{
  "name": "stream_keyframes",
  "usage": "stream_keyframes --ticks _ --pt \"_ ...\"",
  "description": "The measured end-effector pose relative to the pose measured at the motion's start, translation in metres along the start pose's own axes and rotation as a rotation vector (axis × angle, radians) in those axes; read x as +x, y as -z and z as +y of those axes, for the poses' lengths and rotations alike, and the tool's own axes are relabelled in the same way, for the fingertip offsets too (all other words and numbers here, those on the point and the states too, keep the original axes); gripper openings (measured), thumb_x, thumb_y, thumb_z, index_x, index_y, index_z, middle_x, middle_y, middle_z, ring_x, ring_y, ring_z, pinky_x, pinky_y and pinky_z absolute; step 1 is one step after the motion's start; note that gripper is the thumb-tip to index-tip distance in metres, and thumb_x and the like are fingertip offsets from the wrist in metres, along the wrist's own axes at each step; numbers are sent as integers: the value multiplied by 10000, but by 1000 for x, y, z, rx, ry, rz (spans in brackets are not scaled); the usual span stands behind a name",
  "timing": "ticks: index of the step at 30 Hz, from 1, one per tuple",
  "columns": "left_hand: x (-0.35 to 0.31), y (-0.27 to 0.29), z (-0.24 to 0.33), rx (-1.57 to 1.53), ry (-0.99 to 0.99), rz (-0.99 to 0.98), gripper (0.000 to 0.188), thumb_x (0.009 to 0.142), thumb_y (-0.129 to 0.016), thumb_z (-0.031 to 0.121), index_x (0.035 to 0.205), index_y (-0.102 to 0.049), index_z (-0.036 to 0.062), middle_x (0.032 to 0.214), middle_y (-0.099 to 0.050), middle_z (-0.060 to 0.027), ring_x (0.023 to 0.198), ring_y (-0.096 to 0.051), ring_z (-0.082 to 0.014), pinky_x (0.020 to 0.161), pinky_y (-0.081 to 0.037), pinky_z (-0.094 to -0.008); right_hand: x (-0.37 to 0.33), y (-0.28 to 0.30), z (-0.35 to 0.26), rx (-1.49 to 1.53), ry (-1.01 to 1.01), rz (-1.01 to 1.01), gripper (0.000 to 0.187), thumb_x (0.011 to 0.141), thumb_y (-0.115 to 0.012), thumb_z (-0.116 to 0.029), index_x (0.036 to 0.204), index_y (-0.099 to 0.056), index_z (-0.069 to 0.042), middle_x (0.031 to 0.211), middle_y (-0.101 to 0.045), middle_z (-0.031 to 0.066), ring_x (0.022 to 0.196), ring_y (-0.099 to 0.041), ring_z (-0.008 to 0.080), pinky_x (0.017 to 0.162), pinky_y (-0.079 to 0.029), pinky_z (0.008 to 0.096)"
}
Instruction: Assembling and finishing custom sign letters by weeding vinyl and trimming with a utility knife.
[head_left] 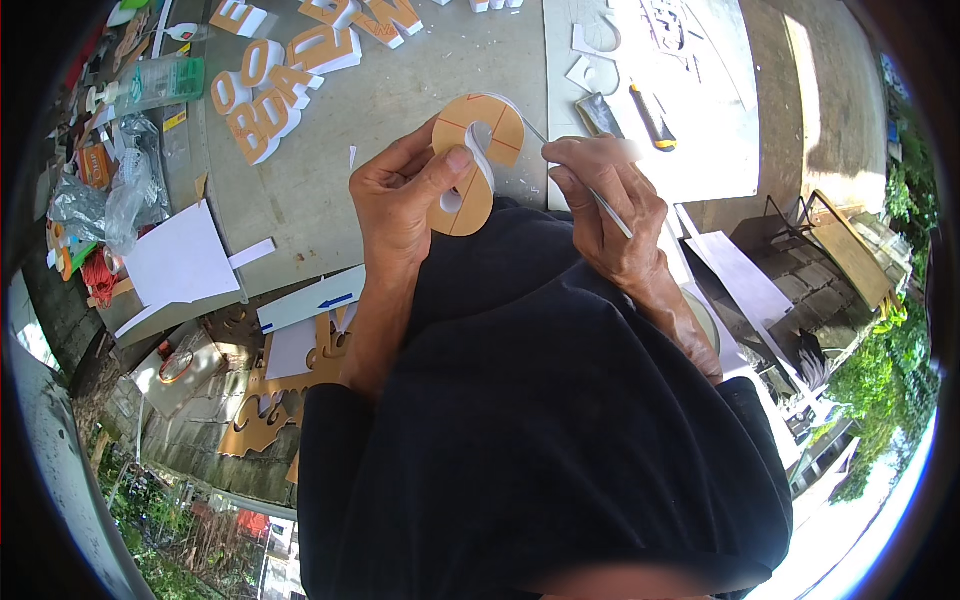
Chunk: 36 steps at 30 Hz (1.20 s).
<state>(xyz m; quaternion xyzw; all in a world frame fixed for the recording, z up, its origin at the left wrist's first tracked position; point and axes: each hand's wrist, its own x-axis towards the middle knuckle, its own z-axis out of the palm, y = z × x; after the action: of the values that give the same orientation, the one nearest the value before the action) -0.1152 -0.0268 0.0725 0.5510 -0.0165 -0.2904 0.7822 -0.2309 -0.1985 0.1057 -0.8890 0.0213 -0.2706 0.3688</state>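
My left hand [400, 195] grips a curved letter cut-out [462, 212] between thumb and fingers. Its tan face carries red pencil-like lines, and its side wall is white. Closed around a slim grey metal rod-like tool [612, 214], my right hand [618, 200] is just to the right of the letter. The tool's far tip reaches the letter's upper right edge; whether it touches cannot be told. Both hands are above the near edge of the grey worktable [330, 190], in front of my dark shirt.
Several tan-faced block letters [262, 125] stand at the far left. A utility knife [653, 118] and a dark flat item [600, 115] lie on the white sheet [715, 150]. At left are a green bottle [165, 82], plastic bags [135, 190] and a white sheet piece [180, 255].
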Motion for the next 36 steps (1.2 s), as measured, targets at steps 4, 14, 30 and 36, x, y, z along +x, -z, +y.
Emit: stream_keyframes --ticks 4,14,30,36 --pt "7 -3 2 51 16 47 431 813 -813 46 1199 -671 -82 962 -755 -165 854 -734 -171 766 -579 -271 -13 -7 -4 -10 6 -50 292 827 -759 9 1083 -625 -31 953 -684 105 786 -659 228 654 -566 346" --pt "16 -4 -1 55 30 68 421 813 -817 67 1177 -678 -91 894 -758 -166 794 -739 -171 693 -567 -254 -4 9 5 -33 -308 84 189 1032 -567 -191 1019 -616 -8 930 -686 143 749 -657 225 654 -519 359" --pt "14 -2 -1 179 156 -130 411 814 -826 138 1139 -705 -82 940 -751 -139 806 -709 -160 741 -556 -278 35 -4 34 402 -931 -334 663 808 -716 -548 943 -681 100 538 -437 -13 438 -321 48 412 -196 246" --pt "23 12 -19 36 255 -129 438 775 -868 228 1064 -734 -72 856 -746 -140 766 -722 -181 716 -571 -293 34 -16 40 415 -974 -325 525 797 -729 -480 809 -664 41 484 -382 -50 425 -324 47 430 -196 246"
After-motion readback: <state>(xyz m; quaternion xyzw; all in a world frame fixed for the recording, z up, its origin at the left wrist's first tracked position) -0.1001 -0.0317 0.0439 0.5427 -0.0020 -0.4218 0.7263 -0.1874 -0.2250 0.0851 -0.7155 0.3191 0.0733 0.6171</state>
